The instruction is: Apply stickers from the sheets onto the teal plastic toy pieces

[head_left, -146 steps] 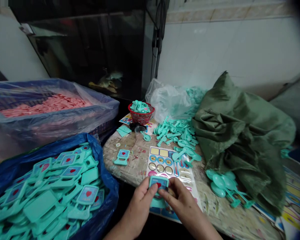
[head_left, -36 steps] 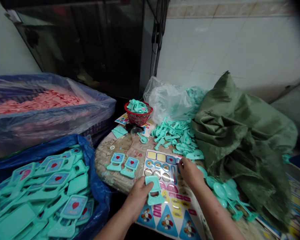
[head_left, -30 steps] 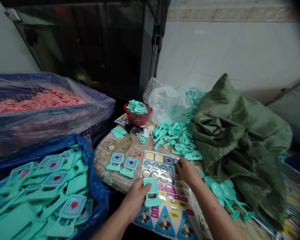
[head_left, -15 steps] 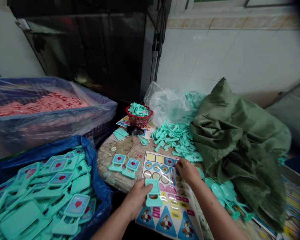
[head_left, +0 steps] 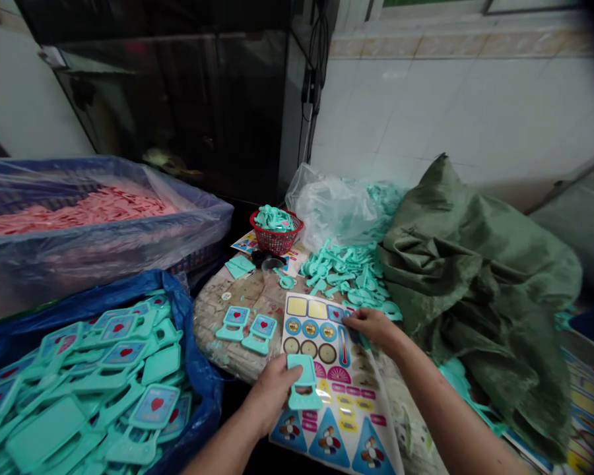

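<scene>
My left hand (head_left: 273, 388) is closed on a teal plastic piece (head_left: 304, 382) with a blank raised panel, held over the lower left of a sticker sheet (head_left: 327, 369). My right hand (head_left: 371, 326) pinches at the sheet's upper right, its fingertips by a blue heart sticker (head_left: 335, 313); whether a sticker has come off cannot be seen. Left of the sheet, two teal pieces with heart stickers (head_left: 260, 330) lie on the round table (head_left: 218, 330).
A blue-lined bin (head_left: 198, 376) of teal pieces stands at the lower left, a plastic-lined crate (head_left: 188, 221) of pink pieces behind it. Farther back are a red basket (head_left: 276, 241) and a pile of teal parts (head_left: 346, 270). A green sack (head_left: 475, 264) lies at right.
My right hand has shifted slightly left and up, and the sheet's upper part has lifted a little. My left hand stays nearly still with the teal piece.
</scene>
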`<state>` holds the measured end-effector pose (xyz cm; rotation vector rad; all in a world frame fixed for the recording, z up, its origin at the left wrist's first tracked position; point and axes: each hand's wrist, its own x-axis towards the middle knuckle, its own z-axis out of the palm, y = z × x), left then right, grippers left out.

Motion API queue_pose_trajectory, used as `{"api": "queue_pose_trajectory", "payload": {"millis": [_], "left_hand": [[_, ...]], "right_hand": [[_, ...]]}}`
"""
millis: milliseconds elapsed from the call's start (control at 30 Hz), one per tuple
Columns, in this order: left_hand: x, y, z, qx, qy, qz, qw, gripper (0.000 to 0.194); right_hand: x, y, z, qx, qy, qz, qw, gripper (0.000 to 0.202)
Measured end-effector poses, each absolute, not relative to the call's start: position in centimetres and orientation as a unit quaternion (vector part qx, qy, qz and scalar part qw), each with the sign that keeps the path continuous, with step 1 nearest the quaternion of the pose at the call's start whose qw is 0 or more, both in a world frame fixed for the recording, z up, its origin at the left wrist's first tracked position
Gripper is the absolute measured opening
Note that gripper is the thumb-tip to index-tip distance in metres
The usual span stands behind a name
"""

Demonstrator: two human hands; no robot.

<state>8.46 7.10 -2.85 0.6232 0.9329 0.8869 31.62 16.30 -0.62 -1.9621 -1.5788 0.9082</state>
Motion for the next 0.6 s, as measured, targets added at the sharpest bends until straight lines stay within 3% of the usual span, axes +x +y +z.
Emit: {"api": "queue_pose_trajectory", "payload": {"millis": [300,600], "left_hand": [[8.5,7.1,-3.3,0.305,0.410,0.408,0.756,0.032],[8.1,6.9,-3.2,0.289,0.411,0.425,0.753,0.029]], "right_hand": [[31.5,16.7,1.8,-0.648,-0.476,0.481,0.349,0.035],[32.4,13.9,4.3,-0.585,-0.452,0.483,0.469,0.041]]}}
